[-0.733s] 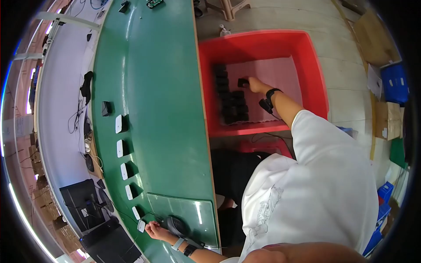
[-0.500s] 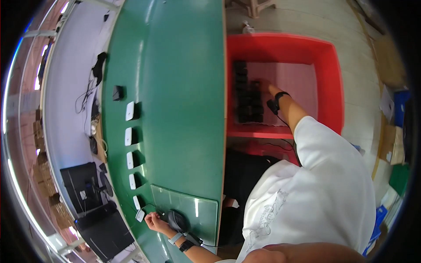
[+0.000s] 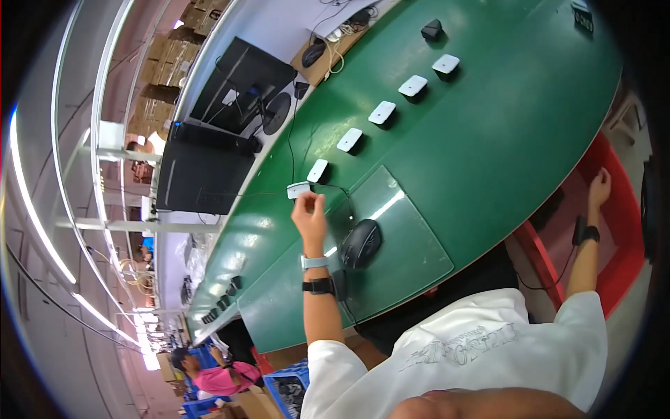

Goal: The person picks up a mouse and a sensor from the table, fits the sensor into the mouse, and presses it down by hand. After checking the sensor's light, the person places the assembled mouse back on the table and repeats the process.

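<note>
My left hand (image 3: 309,213) is over the green table, fingers curled in at the edge of the nearest white-topped block (image 3: 299,189). Whether it grips anything cannot be made out; a thin black cable passes close to its fingertips. Beyond it, several more white-topped black blocks (image 3: 350,140) stand in a slanting row. At the right, my right hand (image 3: 599,187) is above the red bin (image 3: 621,262), with fingers loosely apart and nothing visible in them. Dark pieces (image 3: 549,208) inside the bin are partly hidden by the table edge.
On the green table (image 3: 481,140) lie a clear mat (image 3: 412,230) and a black computer mouse (image 3: 361,244). A small black block (image 3: 432,29) stands past the row. Black monitors (image 3: 206,167) line the far side. A person in pink (image 3: 227,378) is at the lower left.
My view has swung toward the left. The right hand has moved off the dark pieces toward another part of the bin. My left hand stays by the nearest white-topped block.
</note>
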Demonstrator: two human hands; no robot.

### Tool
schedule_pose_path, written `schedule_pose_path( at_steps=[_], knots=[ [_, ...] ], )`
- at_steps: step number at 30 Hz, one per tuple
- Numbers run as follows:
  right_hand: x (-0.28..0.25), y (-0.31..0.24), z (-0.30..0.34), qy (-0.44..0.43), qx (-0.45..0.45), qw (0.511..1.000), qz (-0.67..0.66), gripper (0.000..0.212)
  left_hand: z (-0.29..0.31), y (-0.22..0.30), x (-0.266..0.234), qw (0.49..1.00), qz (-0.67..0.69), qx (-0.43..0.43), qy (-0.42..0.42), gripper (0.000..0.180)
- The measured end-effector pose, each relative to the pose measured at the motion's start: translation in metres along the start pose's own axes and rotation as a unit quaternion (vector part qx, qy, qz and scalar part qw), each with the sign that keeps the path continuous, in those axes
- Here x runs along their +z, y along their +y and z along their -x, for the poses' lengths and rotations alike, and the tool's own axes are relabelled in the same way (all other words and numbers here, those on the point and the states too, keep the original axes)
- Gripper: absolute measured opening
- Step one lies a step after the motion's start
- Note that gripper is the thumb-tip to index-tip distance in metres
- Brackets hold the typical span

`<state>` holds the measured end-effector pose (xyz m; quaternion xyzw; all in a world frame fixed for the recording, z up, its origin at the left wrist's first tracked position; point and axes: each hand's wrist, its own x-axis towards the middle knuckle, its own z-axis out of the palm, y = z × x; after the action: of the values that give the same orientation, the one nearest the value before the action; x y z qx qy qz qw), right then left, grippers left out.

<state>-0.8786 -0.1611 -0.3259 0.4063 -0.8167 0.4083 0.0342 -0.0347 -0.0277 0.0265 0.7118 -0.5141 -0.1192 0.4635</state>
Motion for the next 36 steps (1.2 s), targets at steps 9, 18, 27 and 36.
schedule_pose_path(
  at_steps=[9,18,27,36],
  knots=[
    [-0.212,-0.494,0.081,-0.206,-0.369,0.766,-0.485,0.008,-0.050,-0.037,-0.103,0.889,-0.414,0.153,-0.122,0.053],
    [-0.120,-0.693,0.325,-0.500,-0.706,0.392,-0.314,0.052,-0.053,-0.038,-0.095,0.935,-0.300,0.159,-0.100,0.035],
    [-0.075,-0.701,0.362,-0.554,-0.668,0.378,-0.323,0.008,-0.005,-0.021,-0.145,0.938,0.241,-0.229,0.096,0.031],
    [-0.077,-0.700,0.355,-0.679,-0.337,0.436,-0.484,0.025,0.021,0.006,-0.044,0.852,0.489,-0.177,0.065,0.039]
  ],
)
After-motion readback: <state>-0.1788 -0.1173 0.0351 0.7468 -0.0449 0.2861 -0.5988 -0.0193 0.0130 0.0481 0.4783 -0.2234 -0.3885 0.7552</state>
